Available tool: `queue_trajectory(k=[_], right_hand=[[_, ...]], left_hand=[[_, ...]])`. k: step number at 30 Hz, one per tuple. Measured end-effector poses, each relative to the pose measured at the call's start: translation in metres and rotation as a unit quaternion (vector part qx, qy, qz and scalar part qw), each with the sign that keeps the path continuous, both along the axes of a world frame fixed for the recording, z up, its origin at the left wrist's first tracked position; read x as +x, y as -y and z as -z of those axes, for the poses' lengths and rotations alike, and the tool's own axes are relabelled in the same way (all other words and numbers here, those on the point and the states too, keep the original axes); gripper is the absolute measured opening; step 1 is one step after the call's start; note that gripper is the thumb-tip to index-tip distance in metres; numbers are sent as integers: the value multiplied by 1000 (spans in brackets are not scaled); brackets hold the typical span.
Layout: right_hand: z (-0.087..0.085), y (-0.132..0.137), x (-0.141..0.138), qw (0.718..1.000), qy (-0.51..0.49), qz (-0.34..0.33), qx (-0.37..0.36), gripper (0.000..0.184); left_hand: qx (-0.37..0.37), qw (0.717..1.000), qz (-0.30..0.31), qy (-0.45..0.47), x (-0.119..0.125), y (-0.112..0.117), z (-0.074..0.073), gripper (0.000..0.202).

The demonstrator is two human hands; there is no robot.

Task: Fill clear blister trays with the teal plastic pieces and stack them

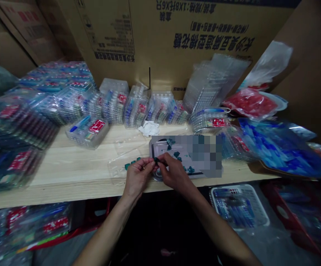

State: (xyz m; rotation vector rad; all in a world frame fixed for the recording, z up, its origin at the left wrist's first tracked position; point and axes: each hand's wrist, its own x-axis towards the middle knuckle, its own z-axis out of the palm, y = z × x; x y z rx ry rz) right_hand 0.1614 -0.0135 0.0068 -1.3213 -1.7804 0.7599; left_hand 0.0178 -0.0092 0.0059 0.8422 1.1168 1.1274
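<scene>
**Left hand** (138, 177) and **right hand** (174, 173) are positioned together over the front of the wooden surface (66, 173). Both grips are closed, their fingertips meeting on a small teal piece (156, 160) clamped between them; the fingers hide its exact shape. A row of loose teal pieces (131, 163) lies on the surface just left of the left hand. Further teal pieces (176, 154) rest on a flat tray (160, 147) directly beyond the right hand; a pixelated patch obscures much of the tray. A clear plastic shell (121, 162) lies flat beside it. Sealed blister packs (88, 131) crowd the rear and left of the surface, before a cardboard carton (163, 44). A crumpled white scrap (148, 128) sits behind the tray. A red bag (250, 103) and a blue bag (279, 147) lie to the right. A white basket (239, 207) of packs stands on the floor (254, 240) below.
</scene>
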Motion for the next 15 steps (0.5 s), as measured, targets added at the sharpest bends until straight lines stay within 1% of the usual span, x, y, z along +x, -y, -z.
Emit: queue_trajectory(k=[5, 8, 11, 13, 15], right_hand=[[0, 0, 3, 1000, 17, -11, -4, 8], [-1, 1, 3, 999, 45, -18, 0, 15], [1, 2, 0, 997, 76, 4, -10, 20], [4, 2, -2, 994, 101, 27, -14, 19], [7, 1, -3, 992, 122, 44, -11, 14]], left_hand=[[60, 995, 56, -52, -6, 0, 3, 30], [81, 991, 84, -73, -9, 1, 6, 30], [108, 983, 88, -118, -10, 6, 8, 26], [146, 970, 80, -180, -8, 12, 6, 19], [183, 953, 71, -231, -7, 18, 4, 14]])
